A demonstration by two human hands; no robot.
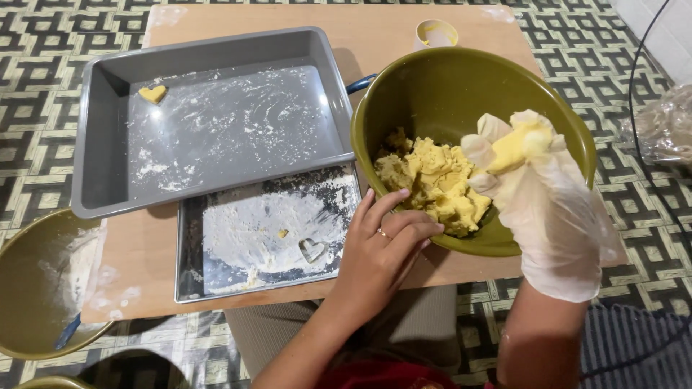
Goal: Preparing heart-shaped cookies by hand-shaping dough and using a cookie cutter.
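The right hand point(537, 187), in a thin clear glove, hovers over the olive-green bowl point(432, 86) with its fingers point(479, 148) curled shut around a lump of yellow dough point(522, 140). The rest of the dough mass point(432, 184) sits in the bottom of the bowl, at the desk's point(375, 29) near right edge. The bare left hand point(378, 248) steadies the bowl's near rim, fingers half spread and resting on it, gripping nothing.

The bowl overhangs the desk's near edge, so a hard pull at the sticky dough could likely tip it toward the lap. The loose glove may also snag or tear in the dough.

Left of the bowl lies a floured steel tray point(267, 238) with a heart-shaped cutter point(312, 250) on it. Behind it, a grey baking pan point(209, 115) holds one heart-shaped dough piece point(152, 94) in its far left corner. A small cup point(436, 32) stands at the far edge.
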